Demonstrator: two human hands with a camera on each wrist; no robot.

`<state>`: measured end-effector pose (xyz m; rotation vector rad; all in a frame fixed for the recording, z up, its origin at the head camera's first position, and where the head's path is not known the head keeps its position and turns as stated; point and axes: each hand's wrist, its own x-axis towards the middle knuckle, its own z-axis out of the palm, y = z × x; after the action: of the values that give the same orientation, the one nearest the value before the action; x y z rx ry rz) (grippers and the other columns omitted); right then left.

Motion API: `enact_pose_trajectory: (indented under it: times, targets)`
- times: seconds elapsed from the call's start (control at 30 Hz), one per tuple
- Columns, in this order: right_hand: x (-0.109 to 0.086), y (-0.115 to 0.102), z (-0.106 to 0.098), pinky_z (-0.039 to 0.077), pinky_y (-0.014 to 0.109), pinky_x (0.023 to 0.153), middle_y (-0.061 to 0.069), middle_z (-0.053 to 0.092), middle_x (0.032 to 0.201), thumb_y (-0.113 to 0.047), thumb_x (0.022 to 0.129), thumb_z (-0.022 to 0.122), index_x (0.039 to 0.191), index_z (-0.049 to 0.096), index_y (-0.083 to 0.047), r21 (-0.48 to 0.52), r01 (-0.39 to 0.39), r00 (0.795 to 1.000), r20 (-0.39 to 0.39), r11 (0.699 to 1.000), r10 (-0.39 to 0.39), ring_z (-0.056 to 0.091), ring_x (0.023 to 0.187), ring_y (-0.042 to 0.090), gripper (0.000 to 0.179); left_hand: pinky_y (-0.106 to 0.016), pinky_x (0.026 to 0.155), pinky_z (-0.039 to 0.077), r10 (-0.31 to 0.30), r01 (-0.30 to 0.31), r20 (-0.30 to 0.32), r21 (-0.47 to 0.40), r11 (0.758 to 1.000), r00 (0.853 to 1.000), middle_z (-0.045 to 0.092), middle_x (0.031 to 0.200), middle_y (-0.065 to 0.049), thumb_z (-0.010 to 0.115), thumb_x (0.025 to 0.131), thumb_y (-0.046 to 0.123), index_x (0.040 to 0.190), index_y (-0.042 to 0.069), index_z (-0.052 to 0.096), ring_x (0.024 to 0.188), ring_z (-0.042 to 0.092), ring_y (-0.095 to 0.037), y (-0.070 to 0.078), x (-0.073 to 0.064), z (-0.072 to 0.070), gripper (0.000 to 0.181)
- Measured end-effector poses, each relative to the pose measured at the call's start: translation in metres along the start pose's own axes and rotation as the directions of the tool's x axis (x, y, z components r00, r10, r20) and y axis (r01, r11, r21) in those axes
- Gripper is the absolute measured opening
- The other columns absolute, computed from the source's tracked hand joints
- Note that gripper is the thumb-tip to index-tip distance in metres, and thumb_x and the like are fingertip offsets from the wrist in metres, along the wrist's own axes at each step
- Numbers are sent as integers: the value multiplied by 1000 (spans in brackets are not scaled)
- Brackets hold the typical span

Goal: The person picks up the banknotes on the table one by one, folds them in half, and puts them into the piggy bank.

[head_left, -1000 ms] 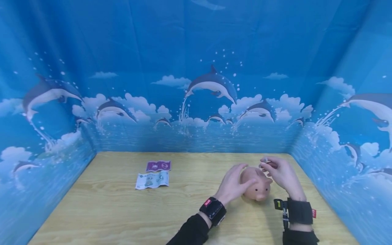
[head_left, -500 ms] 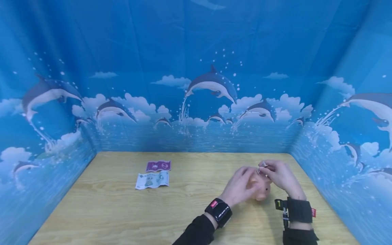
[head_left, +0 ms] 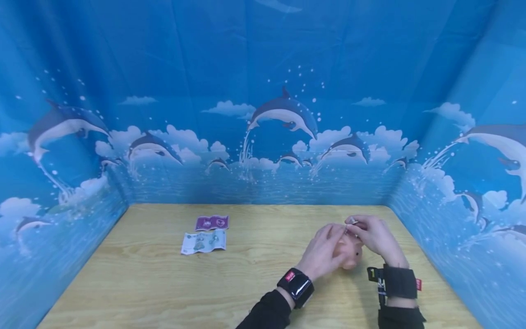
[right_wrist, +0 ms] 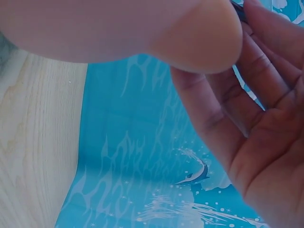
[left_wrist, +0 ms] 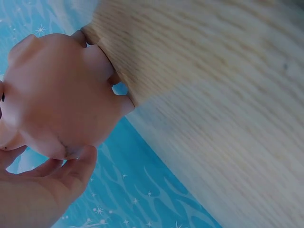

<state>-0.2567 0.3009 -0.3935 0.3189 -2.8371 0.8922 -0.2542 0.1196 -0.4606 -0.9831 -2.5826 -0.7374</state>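
Note:
A pink piggy bank (head_left: 348, 253) stands on the table at the right, its snout facing the near side. My left hand (head_left: 322, 251) grips its left flank, fingers curving over its back. In the left wrist view, fingers (left_wrist: 57, 175) press on the piggy bank's body (left_wrist: 66, 95). Above its back, my right hand (head_left: 377, 235) pinches a small silvery coin (head_left: 353, 221) between thumb and fingers. The right wrist view shows the right hand (right_wrist: 256, 109) beside the piggy bank (right_wrist: 118, 33), with a thin dark edge at the fingertips. The slot is hidden by the hands.
A purple banknote (head_left: 211, 223) and a pale green banknote (head_left: 204, 242) lie to the left on the wooden table (head_left: 164, 283). A blue dolphin-print curtain (head_left: 263, 114) encloses the back and both sides.
My left hand has shifted right and farther over the piggy bank, covering more of it. My right hand has brought the coin slightly left and lower, close against the piggy bank's back.

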Motion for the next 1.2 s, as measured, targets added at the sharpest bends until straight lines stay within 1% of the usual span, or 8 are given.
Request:
enact_pose_trajectory:
  times: [0.2, 0.43, 0.6, 0.67, 0.8, 0.87, 0.97, 1.2]
  targets:
    - [0, -2, 0, 56, 27, 66, 12, 75, 100, -18, 96, 63, 105, 72, -10, 6, 5, 1000, 7, 1000, -5, 71, 90, 26, 15, -39, 111, 42, -2, 2, -2, -5, 1000, 1000, 42, 150, -6, 61, 94, 43, 153, 24, 31, 139, 42, -22, 1, 0, -1, 69]
    - [0, -2, 3, 58, 46, 82, 13, 74, 104, -17, 94, 65, 105, 73, -9, -6, 21, 1000, -6, 1000, -21, 69, 98, 34, 15, -39, 112, 42, -22, 21, -19, -7, 1000, 1000, 42, 150, -7, 63, 93, 42, 152, 23, 32, 139, 41, -23, 3, -1, 1, 70]
    - [1, -1, 5, 56, 51, 87, 14, 74, 106, -21, 95, 65, 108, 73, -8, -13, 22, 1000, -11, 1000, -22, 69, 100, 35, 19, -39, 110, 44, -44, 44, -42, 1, 999, 998, 43, 148, -6, 65, 91, 41, 150, 21, 34, 139, 42, -22, 4, -2, 5, 69]
    - [2, -1, 5, 56, 49, 86, 12, 73, 107, -28, 98, 61, 107, 73, -10, -6, 3, 1000, -8, 1000, -3, 68, 101, 33, 24, -38, 108, 45, -44, 45, -61, 19, 999, 997, 45, 146, -6, 66, 91, 41, 149, 19, 36, 137, 43, -22, 5, -1, 6, 69]
    - [2, -2, 3, 55, 38, 76, 5, 74, 98, -43, 103, 47, 99, 75, -15, 26, -45, 999, 17, 999, 45, 68, 92, 23, 39, -35, 106, 47, -40, 44, -90, 46, 998, 995, 49, 141, -6, 68, 89, 40, 145, 15, 38, 134, 46, -21, 5, 0, 8, 68]
    - [2, -2, 2, 52, 33, 72, 3, 74, 93, -42, 104, 43, 95, 75, -16, 38, -56, 998, 30, 998, 55, 66, 87, 18, 42, -35, 106, 47, -46, 50, -89, 38, 998, 995, 49, 141, -6, 68, 89, 40, 144, 15, 39, 134, 46, -21, 6, 0, 8, 67]
    - [2, -3, 1, 52, 32, 71, 4, 74, 92, -38, 105, 43, 95, 75, -15, 40, -57, 998, 37, 998, 56, 66, 86, 18, 41, -34, 107, 46, -71, 72, -73, 11, 997, 995, 47, 142, -7, 67, 90, 44, 144, 14, 39, 133, 46, -21, 6, 1, 8, 68]
    - [2, -4, 2, 52, 32, 72, 5, 74, 95, -35, 105, 45, 99, 75, -13, 54, -68, 997, 48, 996, 66, 67, 88, 19, 37, -31, 106, 46, -148, 144, -26, -120, 982, 989, 47, 138, -7, 67, 88, 51, 144, 17, 38, 128, 48, -19, 6, 3, 9, 72]
